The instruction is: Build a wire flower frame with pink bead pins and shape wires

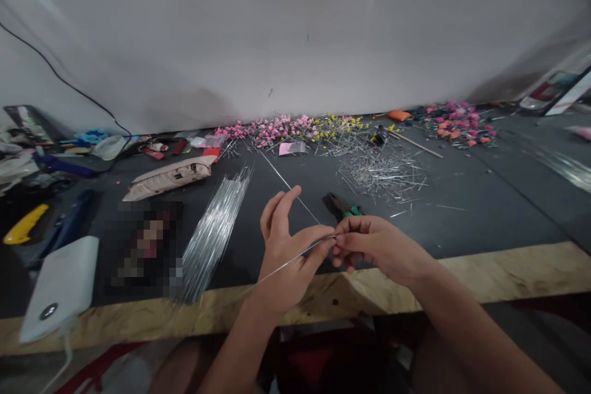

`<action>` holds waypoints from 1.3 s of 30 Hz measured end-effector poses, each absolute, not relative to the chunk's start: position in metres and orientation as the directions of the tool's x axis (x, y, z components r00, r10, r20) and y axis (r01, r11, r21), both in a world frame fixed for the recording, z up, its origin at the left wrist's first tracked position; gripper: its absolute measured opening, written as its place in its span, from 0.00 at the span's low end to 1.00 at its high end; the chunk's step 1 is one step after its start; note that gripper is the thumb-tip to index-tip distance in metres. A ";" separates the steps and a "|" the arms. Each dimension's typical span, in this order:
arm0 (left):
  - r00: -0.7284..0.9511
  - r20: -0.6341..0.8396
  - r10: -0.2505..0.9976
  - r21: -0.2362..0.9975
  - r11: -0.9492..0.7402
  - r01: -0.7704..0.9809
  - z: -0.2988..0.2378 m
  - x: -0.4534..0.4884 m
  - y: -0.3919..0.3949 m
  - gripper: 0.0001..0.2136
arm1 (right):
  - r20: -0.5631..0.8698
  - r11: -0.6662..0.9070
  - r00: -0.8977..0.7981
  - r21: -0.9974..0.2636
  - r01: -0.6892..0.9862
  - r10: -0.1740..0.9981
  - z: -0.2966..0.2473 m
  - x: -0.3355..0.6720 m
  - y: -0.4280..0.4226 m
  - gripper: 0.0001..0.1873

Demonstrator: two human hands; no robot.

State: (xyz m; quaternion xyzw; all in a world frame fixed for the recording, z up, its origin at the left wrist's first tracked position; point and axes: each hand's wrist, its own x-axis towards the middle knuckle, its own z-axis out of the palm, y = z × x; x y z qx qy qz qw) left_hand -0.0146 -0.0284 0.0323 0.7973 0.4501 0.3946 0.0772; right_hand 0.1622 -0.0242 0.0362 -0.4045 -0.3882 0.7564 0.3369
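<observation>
Thumb and index finger of my left hand point(289, 252) pinch a thin silvery wire point(295, 257), while its other fingers stick up. My right hand point(373, 243) closes its fingertips on the same wire, right beside the left fingertips. One length curves back over the left hand towards the wrist. A straight length runs from near the fingers to the back of the table; whether both are one wire I cannot tell. Pliers point(340, 205) with green on the handles lie just behind my right hand, partly hidden by it. A bundle of long straight wires point(215, 228) rests left of my left hand.
Short wire pieces point(385, 172) lie heaped behind the pliers. Along the wall are pink-tipped wires point(277, 129), yellow-tipped wires point(339, 126) and a pink-orange cluster point(462, 124). A patterned pouch point(170, 177), white power bank point(62, 286) and yellow-handled tool point(26, 225) occupy the left.
</observation>
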 end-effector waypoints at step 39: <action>0.280 0.069 0.958 0.997 -0.056 -0.054 0.039 -0.010 -0.028 0.03 | -0.324 -0.523 -0.508 -0.791 -0.318 0.798 0.044 0.159 -0.032 0.08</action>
